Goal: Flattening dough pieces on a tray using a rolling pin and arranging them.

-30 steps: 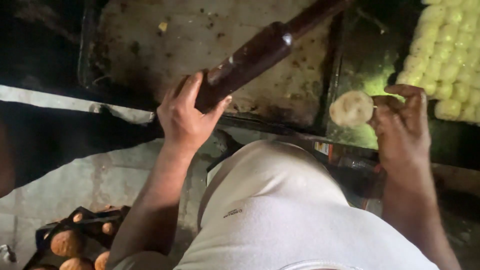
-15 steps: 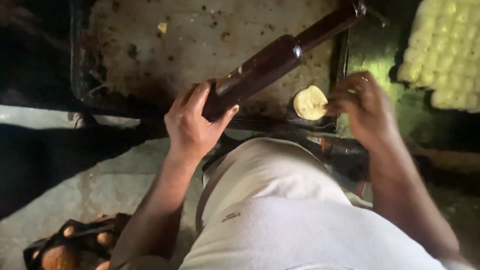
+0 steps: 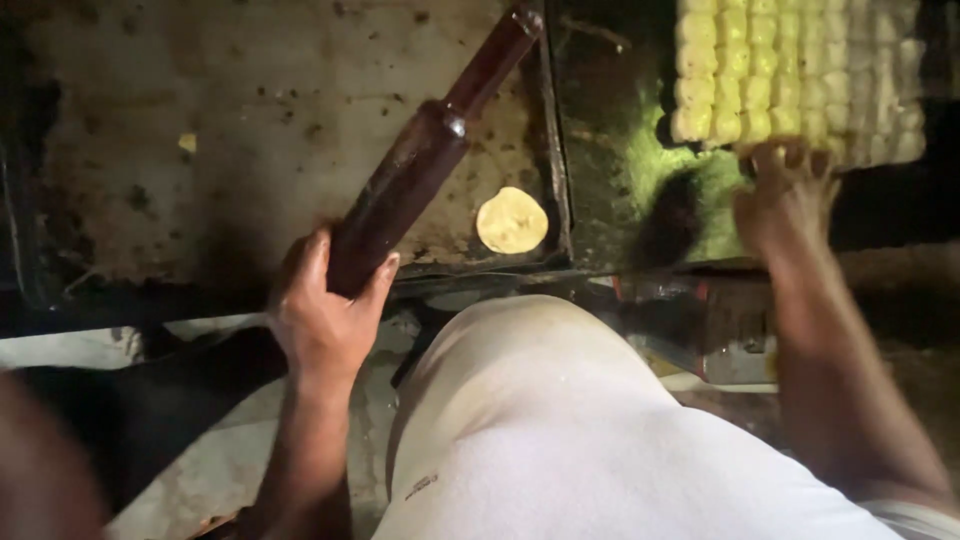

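Left hand [image 3: 325, 315] around rolling pin [image 3: 425, 165]

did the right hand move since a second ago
Yes. The right hand left the dough disc on the rolling board and went right, up to the rows of dough pieces.

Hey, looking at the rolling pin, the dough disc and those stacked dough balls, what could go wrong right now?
1. The left hand holds the rolling pin by its near end only, slanted across the floured board; it may swing or slip.
2. The dough disc lies close to the board's right edge, so a careless pass might push it off.
3. The right hand is at the near edge of the dough balls; a clumsy pull could squash neighbours.
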